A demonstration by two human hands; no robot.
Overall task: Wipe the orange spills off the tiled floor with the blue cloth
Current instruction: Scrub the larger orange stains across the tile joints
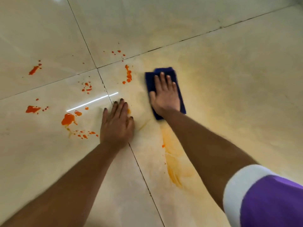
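A folded blue cloth (150,79) lies flat on the cream tiled floor (229,79), and my right hand (164,94) presses down on it with fingers spread. My left hand (117,123) rests flat on the floor to the cloth's left, fingers apart, holding nothing. Orange spills sit left of both hands: a large puddle (68,119), a blot (32,109), a streak (34,69), a splatter (87,87) and a vertical line of drops (128,75) just left of the cloth. A pale orange smear (174,169) runs under my right forearm.
Dark grout lines (142,176) cross the glossy tiles, and a bright light reflection (91,102) lies near my left hand. A purple sleeve with a white cuff (262,197) shows at the lower right. Small orange specks (118,52) dot the far tile.
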